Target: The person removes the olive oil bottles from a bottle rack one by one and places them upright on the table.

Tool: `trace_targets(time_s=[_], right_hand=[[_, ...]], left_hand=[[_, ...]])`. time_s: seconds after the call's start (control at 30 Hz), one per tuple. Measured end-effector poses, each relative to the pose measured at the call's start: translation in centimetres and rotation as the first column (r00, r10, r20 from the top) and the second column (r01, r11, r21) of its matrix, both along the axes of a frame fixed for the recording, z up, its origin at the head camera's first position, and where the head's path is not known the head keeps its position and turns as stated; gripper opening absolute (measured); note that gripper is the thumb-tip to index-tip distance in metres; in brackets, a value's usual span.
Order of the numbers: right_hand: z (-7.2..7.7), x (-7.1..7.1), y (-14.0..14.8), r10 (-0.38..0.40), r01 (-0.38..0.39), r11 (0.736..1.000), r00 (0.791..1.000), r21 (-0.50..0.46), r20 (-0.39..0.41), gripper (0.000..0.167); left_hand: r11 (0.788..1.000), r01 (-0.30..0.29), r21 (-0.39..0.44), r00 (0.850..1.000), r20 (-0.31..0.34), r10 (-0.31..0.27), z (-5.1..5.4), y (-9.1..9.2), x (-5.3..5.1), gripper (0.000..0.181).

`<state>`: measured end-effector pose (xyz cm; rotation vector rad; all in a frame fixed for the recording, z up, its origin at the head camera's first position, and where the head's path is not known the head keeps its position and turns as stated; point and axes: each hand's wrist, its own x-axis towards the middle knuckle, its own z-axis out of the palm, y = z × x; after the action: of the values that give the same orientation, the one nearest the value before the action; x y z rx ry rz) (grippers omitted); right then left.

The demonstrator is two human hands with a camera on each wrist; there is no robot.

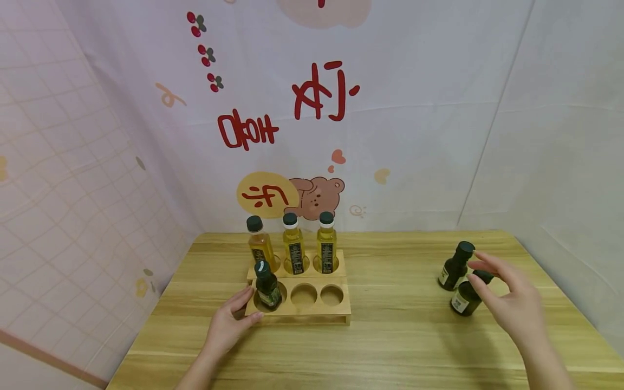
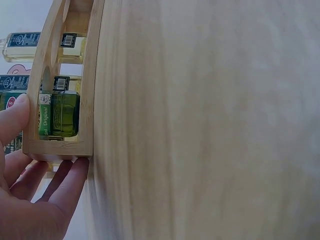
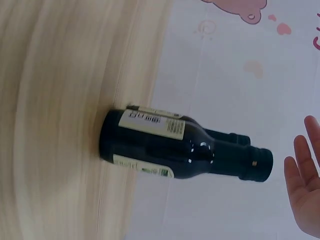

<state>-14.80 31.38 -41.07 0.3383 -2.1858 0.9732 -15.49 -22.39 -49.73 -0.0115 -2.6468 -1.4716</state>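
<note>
My left hand [image 1: 228, 320] grips the left end of a two-tier wooden bottle rack [image 1: 303, 311]. In the left wrist view, the thumb [image 2: 15, 117] presses one face and the fingers [image 2: 70, 187] lie against the end. A small dark green bottle [image 1: 268, 292] stands in the lower tier's left hole; the two holes beside it hold nothing. Two dark bottles, one behind [image 1: 454, 269] and one nearer [image 1: 465, 301], stand on the table at right. My right hand [image 1: 514, 303] is beside their caps, fingers extended; the right wrist view shows a gap between hand and nearer bottle [image 3: 160, 145].
The upper tier holds an amber oil bottle [image 1: 261, 248] at left and two yellow oil bottles, one in the middle [image 1: 293, 246] and one at right [image 1: 326, 246]. A printed cloth [image 1: 414, 135] hangs behind the wooden table [image 1: 390, 336].
</note>
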Motion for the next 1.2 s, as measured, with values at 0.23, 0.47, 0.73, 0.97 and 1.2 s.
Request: trace_targets(time_s=[0.23,0.47,0.73,0.97,1.2], right_hand=[[-0.2,-0.3,-1.7,0.044,-0.045,0.998,0.999,0.034,0.022,0.062],[-0.8,-0.9,-3.3,0.129,-0.13,0.991,0.991,0.03,0.023,0.065],[-1.8,-1.5,-5.1,0.192,-0.193,0.981,0.981,0.01,0.006,0.067],[-2.6,-2.1,-7.1,0.23,-0.23,0.973,0.973,0.017,0.015,0.065],[-3.7,-2.6,-8.9,0.283,-0.285,0.958,0.958,0.034,0.051,0.064]], left_hand=[[1.0,0.012,-0.009,1.0,0.002,-0.012,0.1,0.1,-0.1,0.071],[1.0,0.004,-0.003,1.0,-0.021,-0.004,0.0,0.3,-0.1,0.07],[1.0,0.008,0.012,0.999,-0.036,-0.007,0.0,0.3,-0.1,0.069],[1.0,0.007,0.01,0.999,-0.033,-0.006,0.1,0.3,-0.1,0.069],[1.0,-0.004,0.013,1.0,-0.008,0.004,-0.1,0.1,0.0,0.069]])
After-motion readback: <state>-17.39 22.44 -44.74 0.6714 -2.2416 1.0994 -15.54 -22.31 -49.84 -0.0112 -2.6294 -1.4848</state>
